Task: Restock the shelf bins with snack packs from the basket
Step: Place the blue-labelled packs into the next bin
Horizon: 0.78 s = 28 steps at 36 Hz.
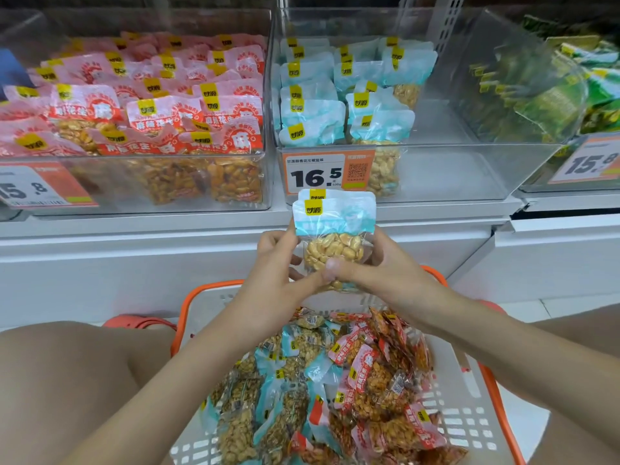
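The left hand (280, 260) and the right hand (372, 268) together hold a small stack of blue-topped peanut packs (333, 229), fingers curled round its lower, clear part from either side, the right thumb across its front. The stack stands upright, long axis vertical, blue header up and facing the camera, in the air above the far rim of the basket (469, 421) and in front of the shelf (134, 243) edge. How many packs the stack has is hard to tell; at least two headers show.

Just behind and above stands the middle bin (463, 169), clear-walled, with rows of the same blue packs in its left half and bare floor at its right; its price tag (315, 174) reads 16.5. To its left the left bin (134, 182) is crowded with pink packs; to the right a green-pack bin (550, 95) is cut off by the frame edge.

Below, the white basket with orange rim holds mixed blue and pink packs; both forearms cross over it, hiding part of the heap.
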{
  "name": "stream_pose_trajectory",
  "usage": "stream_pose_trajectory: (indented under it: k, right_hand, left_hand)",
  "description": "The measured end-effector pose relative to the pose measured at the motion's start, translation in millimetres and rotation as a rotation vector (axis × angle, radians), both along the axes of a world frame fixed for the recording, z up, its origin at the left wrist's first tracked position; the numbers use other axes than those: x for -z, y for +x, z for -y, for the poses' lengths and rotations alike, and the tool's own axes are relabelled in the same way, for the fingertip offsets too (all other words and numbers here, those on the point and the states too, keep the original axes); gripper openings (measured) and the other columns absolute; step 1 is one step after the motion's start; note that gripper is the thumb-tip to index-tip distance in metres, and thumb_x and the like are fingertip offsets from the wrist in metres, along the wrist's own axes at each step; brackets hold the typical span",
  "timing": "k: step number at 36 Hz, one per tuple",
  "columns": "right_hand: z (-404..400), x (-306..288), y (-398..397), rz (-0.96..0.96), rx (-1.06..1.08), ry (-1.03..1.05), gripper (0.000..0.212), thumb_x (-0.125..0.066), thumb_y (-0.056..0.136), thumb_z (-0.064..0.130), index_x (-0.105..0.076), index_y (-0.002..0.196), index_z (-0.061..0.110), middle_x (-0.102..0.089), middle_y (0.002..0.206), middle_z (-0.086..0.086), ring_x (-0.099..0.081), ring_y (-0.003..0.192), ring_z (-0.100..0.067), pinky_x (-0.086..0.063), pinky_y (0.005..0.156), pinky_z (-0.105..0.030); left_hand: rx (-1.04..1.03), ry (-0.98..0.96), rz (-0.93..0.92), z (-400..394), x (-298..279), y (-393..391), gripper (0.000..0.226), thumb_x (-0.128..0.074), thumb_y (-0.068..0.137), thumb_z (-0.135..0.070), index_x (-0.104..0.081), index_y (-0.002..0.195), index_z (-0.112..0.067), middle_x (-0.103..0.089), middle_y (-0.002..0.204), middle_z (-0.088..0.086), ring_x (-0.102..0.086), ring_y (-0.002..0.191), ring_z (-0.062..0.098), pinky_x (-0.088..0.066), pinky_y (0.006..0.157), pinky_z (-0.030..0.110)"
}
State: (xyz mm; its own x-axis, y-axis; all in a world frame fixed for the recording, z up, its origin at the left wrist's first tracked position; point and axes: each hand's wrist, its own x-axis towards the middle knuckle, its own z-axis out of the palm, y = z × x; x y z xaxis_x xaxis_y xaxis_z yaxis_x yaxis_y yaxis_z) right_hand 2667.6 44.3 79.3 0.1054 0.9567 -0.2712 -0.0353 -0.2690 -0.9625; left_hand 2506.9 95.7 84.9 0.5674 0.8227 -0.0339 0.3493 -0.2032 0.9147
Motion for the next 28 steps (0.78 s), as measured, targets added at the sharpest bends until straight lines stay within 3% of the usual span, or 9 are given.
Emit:
stream_pose_trajectory:
  k: [2, 4, 9, 14, 17, 19, 23, 25, 28]
  right_hand:
    - [-0.3, 2.9, -0.8, 0.008, 0.046, 0.019, 0.057, -0.081, 0.073, 0.023, -0.055, 0.124, 0.017, -0.071, 0.111, -0.008, -0.065, 0.108, -0.029, -0.053, 0.093, -0.046]
    - [-0.8, 2.4, -0.7, -0.087, 0.046, 0.002, 0.056, -0.081, 0.075, 0.021, -0.056, 0.124, 0.012, -0.07, 0.112, -0.012, -0.065, 0.107, -0.034, -0.051, 0.096, -0.052]
    - [-4.6, -3.4, 2.6, -0.188, 0.039, -0.027, 0.055, -0.074, 0.072, 0.023, -0.059, 0.122, 0.004, -0.067, 0.116, -0.02, -0.064, 0.107, -0.038, -0.043, 0.101, -0.059]
    - [-6.8, -26.0, 10.9, -0.081, 0.09, 0.041, 0.058, -0.079, 0.064, 0.025, -0.061, 0.116, 0.006, -0.072, 0.107, -0.015, -0.066, 0.101, -0.04, -0.049, 0.092, -0.056]
    - [-11.5, -60.2, 35.6, -0.076, 0.169, 0.216, 0.053, -0.087, 0.059, 0.016, -0.062, 0.106, 0.008, -0.074, 0.094, -0.005, -0.071, 0.084, -0.02, -0.057, 0.08, -0.037]
    - [-16.1, -88.3, 56.9, -0.058, 0.261, 0.346, 0.053, -0.084, 0.055, 0.027, -0.062, 0.101, 0.012, -0.073, 0.089, 0.0, -0.07, 0.08, -0.016, -0.058, 0.078, -0.037]
    - [-44.3, -114.0, 108.8, 0.065, 0.41, 0.408, 0.01, -0.069, 0.085, 0.012, -0.063, 0.092, 0.016, -0.072, 0.079, 0.004, -0.07, 0.073, -0.01, -0.06, 0.066, -0.031]
    - [-71.9, -112.2, 138.4, 0.175, 0.484, 0.298, 0.016, -0.073, 0.083, 0.013, -0.062, 0.095, 0.016, -0.072, 0.084, 0.001, -0.071, 0.07, -0.009, -0.058, 0.058, -0.029]
    - [-109.5, -101.2, 167.9, 0.303, 0.394, 0.048, 0.063, -0.088, 0.058, 0.031, -0.063, 0.112, 0.013, -0.072, 0.105, -0.01, -0.071, 0.094, -0.024, -0.054, 0.088, -0.051]
  left_hand:
    - [-0.004, 0.093, -0.114, -0.6, 1.6, -0.5, 0.048, -0.066, 0.086, -0.032, -0.043, 0.125, -0.045, -0.038, 0.109, -0.014, -0.042, 0.106, 0.006, -0.038, 0.085, 0.011]
    - [-0.015, 0.103, -0.114, -3.1, 3.3, -1.0, 0.071, -0.068, 0.081, -0.04, -0.033, 0.142, -0.037, -0.042, 0.127, -0.013, -0.038, 0.121, 0.005, -0.035, 0.096, 0.02]
    - [-0.018, -0.261, 0.272, -3.0, -5.9, 5.0, 0.062, -0.07, 0.063, -0.033, -0.04, 0.115, -0.046, -0.064, 0.112, -0.003, -0.067, 0.092, 0.009, -0.056, 0.079, 0.024]
    - [-0.077, -0.171, 0.268, -5.1, -11.7, 7.3, 0.06, -0.069, 0.062, -0.045, -0.042, 0.115, -0.048, -0.061, 0.114, -0.013, -0.062, 0.103, 0.0, -0.052, 0.081, 0.021]
    - [-0.142, -0.069, 0.256, -12.3, -18.0, 5.1, 0.057, -0.066, 0.069, -0.056, -0.046, 0.12, -0.039, -0.06, 0.114, -0.017, -0.06, 0.102, -0.004, -0.047, 0.078, 0.016]
    - [-0.179, 0.033, 0.211, -19.0, -19.5, 4.1, 0.045, -0.067, 0.078, -0.052, -0.049, 0.116, -0.036, -0.059, 0.111, -0.017, -0.059, 0.103, 0.0, -0.046, 0.082, 0.02]
    - [-0.163, 0.15, 0.079, -31.7, -19.6, 7.1, 0.022, -0.067, 0.086, -0.034, -0.055, 0.105, -0.034, -0.056, 0.114, -0.016, -0.054, 0.104, -0.001, -0.046, 0.089, 0.03]
    - [-0.132, 0.183, 0.029, -35.9, -18.4, 9.2, 0.018, -0.067, 0.086, -0.033, -0.057, 0.101, -0.034, -0.053, 0.114, -0.02, -0.052, 0.105, -0.003, -0.043, 0.087, 0.025]
    - [-0.107, 0.21, -0.012, -38.5, -13.9, 10.3, 0.019, -0.068, 0.085, -0.034, -0.057, 0.101, -0.035, -0.05, 0.114, -0.023, -0.051, 0.108, -0.001, -0.038, 0.085, 0.013]
